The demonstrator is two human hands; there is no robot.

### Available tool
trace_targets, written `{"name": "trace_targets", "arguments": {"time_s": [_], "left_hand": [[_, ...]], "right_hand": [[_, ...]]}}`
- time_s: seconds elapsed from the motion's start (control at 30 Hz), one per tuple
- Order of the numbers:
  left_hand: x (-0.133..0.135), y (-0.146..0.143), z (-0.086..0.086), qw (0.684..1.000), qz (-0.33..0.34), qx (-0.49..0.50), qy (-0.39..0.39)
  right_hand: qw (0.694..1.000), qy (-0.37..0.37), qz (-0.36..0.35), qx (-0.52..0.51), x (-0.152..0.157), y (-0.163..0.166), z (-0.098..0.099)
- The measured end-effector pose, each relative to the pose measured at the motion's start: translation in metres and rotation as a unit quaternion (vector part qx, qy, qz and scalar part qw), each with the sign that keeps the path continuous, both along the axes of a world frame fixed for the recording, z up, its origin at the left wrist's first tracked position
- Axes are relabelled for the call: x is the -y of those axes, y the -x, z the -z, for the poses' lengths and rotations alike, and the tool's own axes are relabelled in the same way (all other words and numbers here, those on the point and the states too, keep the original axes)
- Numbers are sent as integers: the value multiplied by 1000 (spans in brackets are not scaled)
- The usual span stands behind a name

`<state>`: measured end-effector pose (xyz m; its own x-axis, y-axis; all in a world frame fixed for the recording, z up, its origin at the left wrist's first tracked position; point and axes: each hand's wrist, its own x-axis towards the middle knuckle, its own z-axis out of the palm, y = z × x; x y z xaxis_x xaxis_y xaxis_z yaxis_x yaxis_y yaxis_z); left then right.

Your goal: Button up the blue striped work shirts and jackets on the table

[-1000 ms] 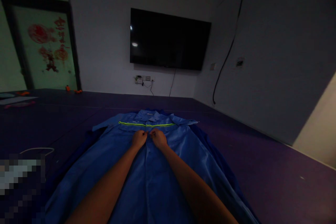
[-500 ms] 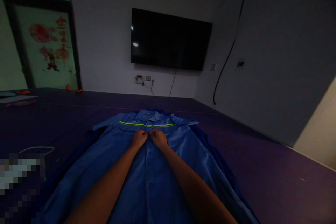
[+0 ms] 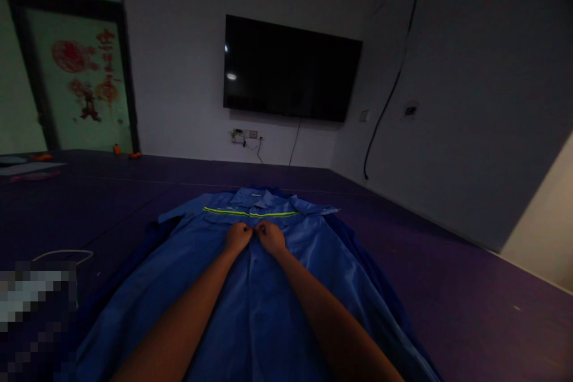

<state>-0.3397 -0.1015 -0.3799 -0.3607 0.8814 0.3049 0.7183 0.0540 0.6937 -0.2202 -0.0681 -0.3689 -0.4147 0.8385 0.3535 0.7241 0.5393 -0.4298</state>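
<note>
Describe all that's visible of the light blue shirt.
The shirt is blue, in smooth, slightly shiny-looking fabric, with a collar, short sleeves and a yellow-green stripe across the chest. It lies spread out, lightly wrinkled, collar away from the person, over darker blue cloth on the purple floor; its lower end leaves the frame. The left hand and right hand are curled at its front seam; finer detail there is too dark.

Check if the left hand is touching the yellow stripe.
Apart. The head view shows it: a narrow band of blue shirt is visible between the top of the left hand and the yellow stripe beyond it.
</note>
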Motion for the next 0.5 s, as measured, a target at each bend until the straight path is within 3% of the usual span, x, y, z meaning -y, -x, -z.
{"name": "trace_targets", "arguments": {"time_s": [0.5], "left_hand": [[0, 0, 0, 1000, -2, -6, 4]], "right_hand": [[1000, -4, -18, -20, -2, 0, -1]]}}
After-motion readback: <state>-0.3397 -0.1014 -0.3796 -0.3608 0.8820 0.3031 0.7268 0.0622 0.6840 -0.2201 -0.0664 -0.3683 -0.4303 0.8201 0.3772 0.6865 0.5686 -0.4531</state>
